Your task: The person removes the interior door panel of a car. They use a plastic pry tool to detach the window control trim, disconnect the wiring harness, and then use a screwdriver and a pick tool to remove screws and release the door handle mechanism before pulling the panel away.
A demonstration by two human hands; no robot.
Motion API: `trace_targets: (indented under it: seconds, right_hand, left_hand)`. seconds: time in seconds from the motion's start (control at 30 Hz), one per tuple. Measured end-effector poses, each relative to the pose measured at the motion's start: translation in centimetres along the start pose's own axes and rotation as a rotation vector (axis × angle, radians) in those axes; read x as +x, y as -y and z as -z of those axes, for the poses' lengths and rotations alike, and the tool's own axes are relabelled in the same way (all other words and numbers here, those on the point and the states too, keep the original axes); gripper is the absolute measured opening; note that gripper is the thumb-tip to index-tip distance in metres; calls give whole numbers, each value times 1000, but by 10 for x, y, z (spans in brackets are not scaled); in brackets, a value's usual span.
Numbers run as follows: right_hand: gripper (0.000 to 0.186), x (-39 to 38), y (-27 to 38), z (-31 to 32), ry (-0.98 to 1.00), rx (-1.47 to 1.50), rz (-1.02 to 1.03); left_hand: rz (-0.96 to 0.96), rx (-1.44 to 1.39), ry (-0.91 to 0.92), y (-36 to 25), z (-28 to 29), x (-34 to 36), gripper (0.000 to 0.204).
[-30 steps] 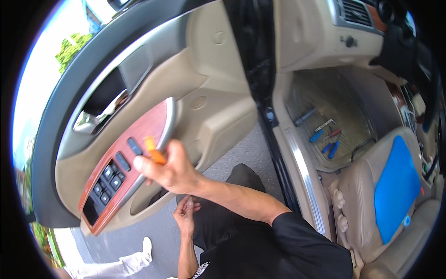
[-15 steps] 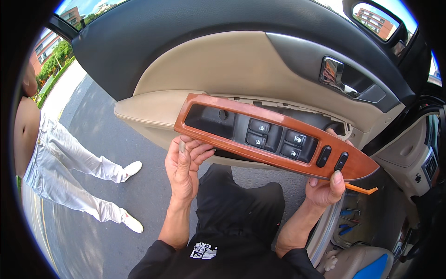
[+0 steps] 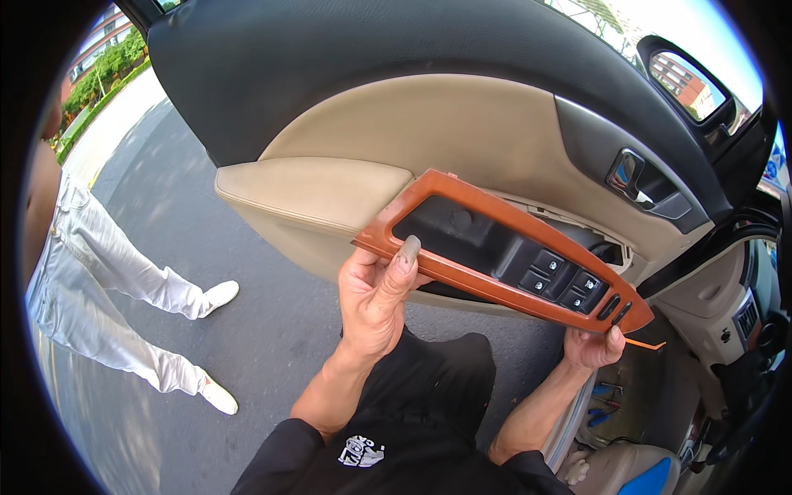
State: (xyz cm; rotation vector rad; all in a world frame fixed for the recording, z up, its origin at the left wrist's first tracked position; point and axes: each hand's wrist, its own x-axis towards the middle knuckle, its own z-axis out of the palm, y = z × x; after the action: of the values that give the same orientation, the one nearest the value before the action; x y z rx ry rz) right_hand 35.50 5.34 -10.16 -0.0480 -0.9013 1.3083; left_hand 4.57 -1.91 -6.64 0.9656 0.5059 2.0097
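Note:
A wood-toned window switch panel with a black insert is held up in front of the door's armrest. Its wide left end is pinched by my left hand, the thumb lying on the lower rim and the fingers underneath. My right hand grips the pointed right end, its thumb by the small oval switches. From behind those right fingers sticks out a thin orange strip-like tool, mostly hidden. Window buttons face up toward me. Behind the panel, the armrest opening shows in part.
The open car door has a chrome inner handle. A beige armrest pad lies left of the panel. Blue-handled hand tools lie on the car floor at lower right. A person in pale jeans stands at the left.
The panel's left end has come nearer and the panel tilts down more steeply to the right. My left thumb has moved onto its rim. The view has shifted slightly.

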Motion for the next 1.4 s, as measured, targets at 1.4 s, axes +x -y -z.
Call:
trace_targets:
  seconds: [1.4]
  right_hand:
    - [60, 51, 17, -7, 61, -71, 87]
  left_hand:
    - [-686, 2216, 1369, -88, -91, 61, 13]
